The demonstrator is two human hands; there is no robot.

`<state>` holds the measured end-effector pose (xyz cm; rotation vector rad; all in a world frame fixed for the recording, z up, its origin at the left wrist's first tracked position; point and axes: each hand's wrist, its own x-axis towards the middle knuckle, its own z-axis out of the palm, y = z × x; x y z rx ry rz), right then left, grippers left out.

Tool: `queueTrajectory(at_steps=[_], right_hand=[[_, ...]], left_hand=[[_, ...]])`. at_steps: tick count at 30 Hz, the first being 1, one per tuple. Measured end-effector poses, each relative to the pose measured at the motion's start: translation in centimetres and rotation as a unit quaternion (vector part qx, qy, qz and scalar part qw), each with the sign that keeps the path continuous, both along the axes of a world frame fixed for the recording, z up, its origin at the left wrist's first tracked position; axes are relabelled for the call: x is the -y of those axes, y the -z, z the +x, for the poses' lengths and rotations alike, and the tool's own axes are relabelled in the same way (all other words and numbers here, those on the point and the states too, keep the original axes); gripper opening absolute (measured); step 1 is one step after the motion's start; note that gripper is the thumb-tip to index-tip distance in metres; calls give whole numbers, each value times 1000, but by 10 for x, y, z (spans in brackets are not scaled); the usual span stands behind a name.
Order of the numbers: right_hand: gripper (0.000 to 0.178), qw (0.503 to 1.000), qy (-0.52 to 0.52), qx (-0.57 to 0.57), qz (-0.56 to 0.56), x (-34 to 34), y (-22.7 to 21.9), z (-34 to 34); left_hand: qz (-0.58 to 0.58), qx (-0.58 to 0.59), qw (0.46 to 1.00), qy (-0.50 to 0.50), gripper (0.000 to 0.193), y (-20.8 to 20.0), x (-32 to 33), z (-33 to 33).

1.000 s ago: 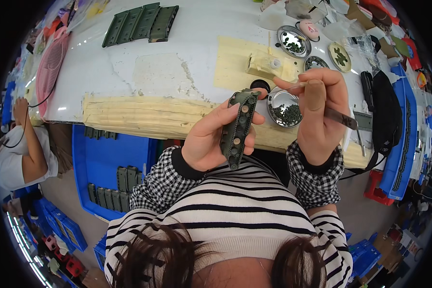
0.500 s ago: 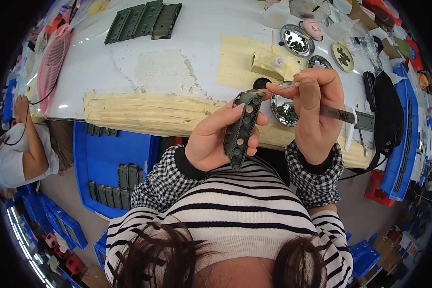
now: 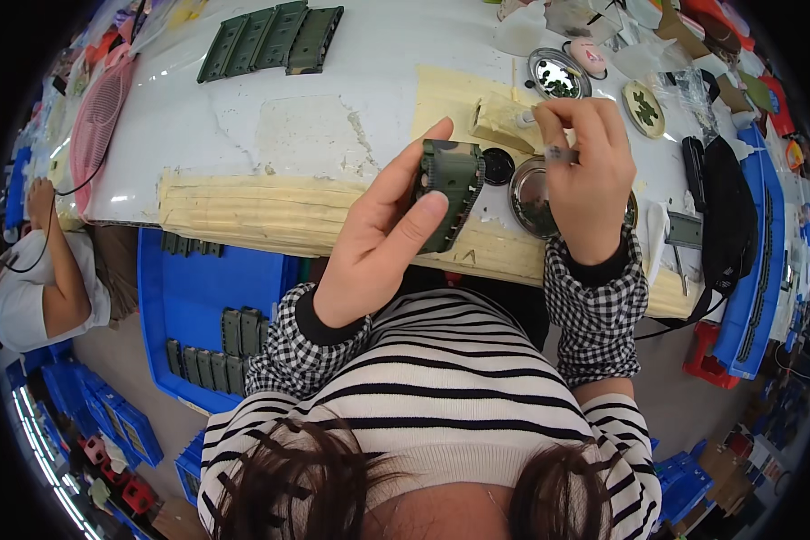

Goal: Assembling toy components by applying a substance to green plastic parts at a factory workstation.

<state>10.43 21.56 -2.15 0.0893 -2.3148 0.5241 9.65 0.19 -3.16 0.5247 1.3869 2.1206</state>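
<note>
White tabletop [image 3: 243, 99] with a cracked, patched surface, extending ahead of both hands, its near edge wrapped in layers of yellowish tape just beneath them. Blue bin [image 3: 189, 297], below the tabletop edge and to the left of the left forearm, holding a row of dark green plastic parts. A second person in a white shirt [image 3: 27, 288], seated far left of the left hand. Pink round fan guard [image 3: 94, 130], far left on the tabletop. Row of four dark green plastic parts [image 3: 270, 40], lying side by side well ahead of the left hand. Left hand [image 3: 378, 243], raised over the tabletop edge and closed around a dark green plastic part [image 3: 448, 193]: the thumb runs up its left side, and the fingers wrap its lower right face, so that the part stands nearly upright at the fingertips. Right hand [image 3: 589, 184], just right of the held part, with thumb and forefinger pinched on a small slender item [image 3: 558, 155], too small to identify, its tip pointing toward the part. Metal dish [image 3: 529, 193], directly beneath the right hand, between it and the held part. Two further round dishes of small dark pieces [image 3: 558, 76], ahead of the right hand. Black round cap [image 3: 498, 166], touching distance right of the held part's upper end.
</note>
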Motion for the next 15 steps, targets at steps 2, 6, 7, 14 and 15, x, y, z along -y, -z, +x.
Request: queueTrajectory(at_steps=[2, 6, 7, 14, 15], right_hand=[[6, 998, 3, -46, -53, 6, -16, 5], [6, 949, -148, -17, -280, 17, -25, 24], [7, 940, -178, -2, -291, 18, -23, 25], [7, 897, -262, 57, -351, 24, -16, 27], [7, 897, -261, 58, -352, 24, -15, 26]], left_hand=[[-73, -136, 987, -33, 52, 0, 3, -1], [-155, -248, 956, -20, 51, -9, 6, -3], [-163, -255, 953, -14, 51, -10, 5, -3], [-174, -271, 947, 2, 51, -9, 3, -1], [-176, -271, 946, 6, 51, -10, 4, -2]])
